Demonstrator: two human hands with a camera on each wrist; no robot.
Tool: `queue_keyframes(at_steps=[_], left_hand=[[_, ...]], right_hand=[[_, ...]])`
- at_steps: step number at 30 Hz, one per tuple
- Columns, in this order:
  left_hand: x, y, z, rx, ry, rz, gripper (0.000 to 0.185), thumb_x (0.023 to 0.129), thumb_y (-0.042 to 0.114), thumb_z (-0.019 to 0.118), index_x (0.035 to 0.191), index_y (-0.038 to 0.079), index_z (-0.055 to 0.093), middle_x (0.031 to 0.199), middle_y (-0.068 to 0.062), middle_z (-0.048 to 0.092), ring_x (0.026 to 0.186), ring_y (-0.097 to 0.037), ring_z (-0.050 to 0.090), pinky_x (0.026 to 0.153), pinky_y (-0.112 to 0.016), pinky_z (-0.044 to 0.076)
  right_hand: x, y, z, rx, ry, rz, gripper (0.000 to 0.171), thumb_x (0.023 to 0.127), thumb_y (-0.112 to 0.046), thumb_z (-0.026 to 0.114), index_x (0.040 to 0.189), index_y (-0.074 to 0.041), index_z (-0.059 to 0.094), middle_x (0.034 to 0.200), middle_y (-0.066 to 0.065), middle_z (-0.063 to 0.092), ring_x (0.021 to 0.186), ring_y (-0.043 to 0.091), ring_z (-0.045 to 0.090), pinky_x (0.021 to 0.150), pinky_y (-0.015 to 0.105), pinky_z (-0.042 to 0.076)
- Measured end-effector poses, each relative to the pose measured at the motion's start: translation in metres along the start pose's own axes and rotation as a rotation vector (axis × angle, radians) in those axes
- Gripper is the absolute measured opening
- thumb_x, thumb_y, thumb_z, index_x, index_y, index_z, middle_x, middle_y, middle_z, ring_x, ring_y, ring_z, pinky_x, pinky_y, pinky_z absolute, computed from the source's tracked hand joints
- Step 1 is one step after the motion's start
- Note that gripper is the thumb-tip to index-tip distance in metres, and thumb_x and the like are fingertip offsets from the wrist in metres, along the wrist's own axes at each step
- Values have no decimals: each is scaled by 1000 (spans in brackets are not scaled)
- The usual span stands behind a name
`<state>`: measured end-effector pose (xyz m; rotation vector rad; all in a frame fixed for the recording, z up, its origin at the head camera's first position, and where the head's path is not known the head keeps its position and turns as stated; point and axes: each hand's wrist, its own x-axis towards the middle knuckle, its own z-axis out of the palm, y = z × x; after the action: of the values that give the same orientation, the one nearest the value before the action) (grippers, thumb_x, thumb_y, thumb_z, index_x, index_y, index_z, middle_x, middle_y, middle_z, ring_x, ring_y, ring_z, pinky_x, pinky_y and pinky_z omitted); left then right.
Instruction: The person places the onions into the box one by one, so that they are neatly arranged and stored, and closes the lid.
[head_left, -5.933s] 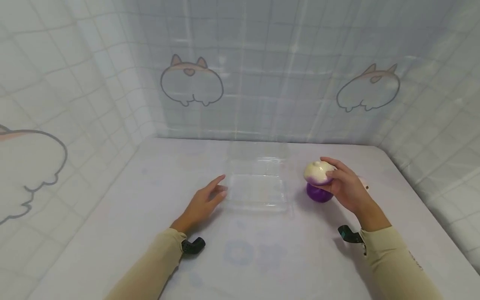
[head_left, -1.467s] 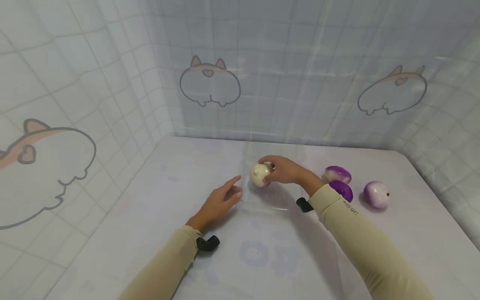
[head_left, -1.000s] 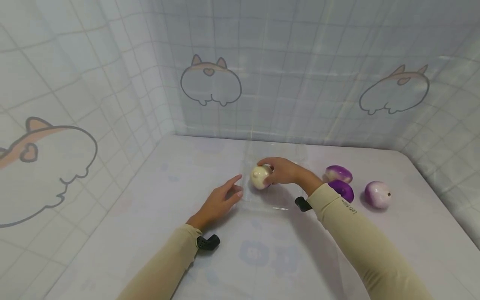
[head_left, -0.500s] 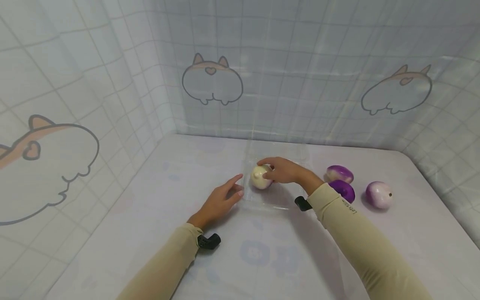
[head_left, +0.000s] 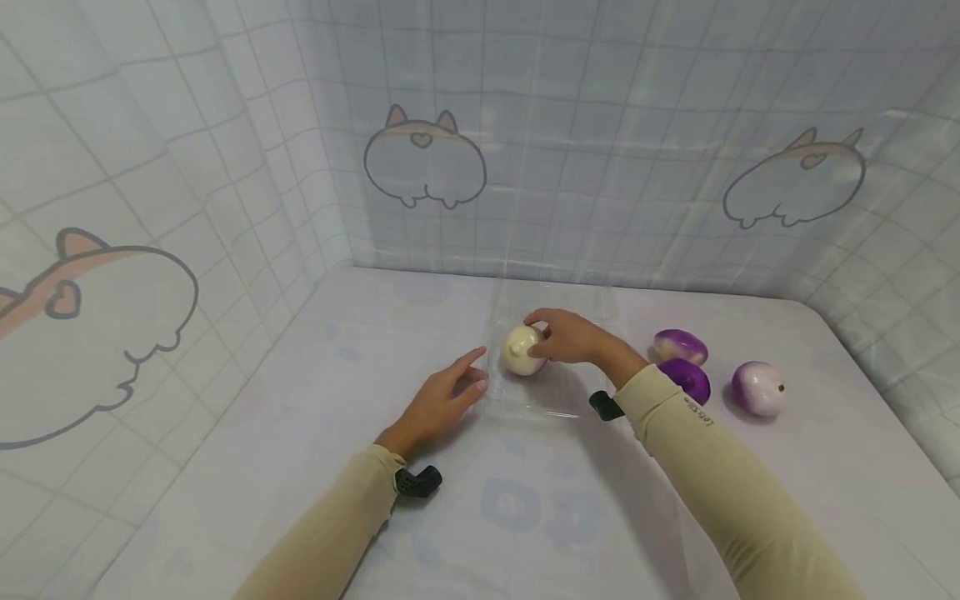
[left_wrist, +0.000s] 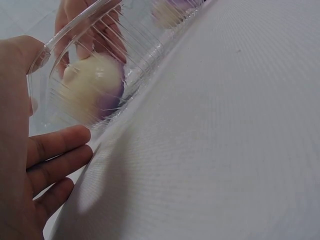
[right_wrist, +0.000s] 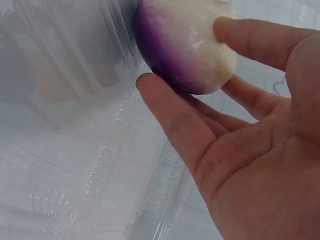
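Four turnips in all on the white-clothed desk (head_left: 315, 467), one of them in hand, three loose toward the right edge.

Near the desk's middle, left of the box: left grip (head_left: 442, 400), palm down on the cloth, fingers straight and relaxed, holding nothing, fingertips just at the left wall of the clear plastic box (head_left: 558, 408). Seen from the left wrist, thumb up against that ribbed wall, other fingers flat on the cloth beside it. Black strap mount (head_left: 418, 481) at the left wrist, beige sleeve behind it.

Next, the clear plastic box itself, lying open near the desk's middle, its lid laid back toward the rear edge.

Inside the box, at its left part: held turnip (head_left: 521, 350), cream on top, purple underneath, low over the box floor; touching the floor or not, impossible to tell.

Right grip (head_left: 573, 337) reaching in from the right, thumb and fingers curled round the held turnip, clasping it. From the right wrist, thumb on the cream side, fingers beneath the purple side, clear ribbed plastic just below.

Further right, outside the box, well apart from it: pale-topped turnip (head_left: 677, 346), dark purple turnip (head_left: 690, 379) just in front of it and partly behind the right sleeve, then lilac turnip (head_left: 759, 388) nearest the right edge.
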<state>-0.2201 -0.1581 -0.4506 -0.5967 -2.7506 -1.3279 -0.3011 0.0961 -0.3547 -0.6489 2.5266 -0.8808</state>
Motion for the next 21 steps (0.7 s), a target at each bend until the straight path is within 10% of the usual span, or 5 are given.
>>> queue_keyframes(at_steps=[21], left_hand=[[-2, 0, -1, -9, 1, 17, 59, 102, 42, 56, 155, 21, 39, 121, 1, 68, 125, -19, 56, 110, -48, 38]], right_hand=[[2, 0, 2, -31, 37, 14, 56, 90, -18, 75, 140, -8, 51, 122, 19, 64, 106, 28, 64, 88, 42, 53]])
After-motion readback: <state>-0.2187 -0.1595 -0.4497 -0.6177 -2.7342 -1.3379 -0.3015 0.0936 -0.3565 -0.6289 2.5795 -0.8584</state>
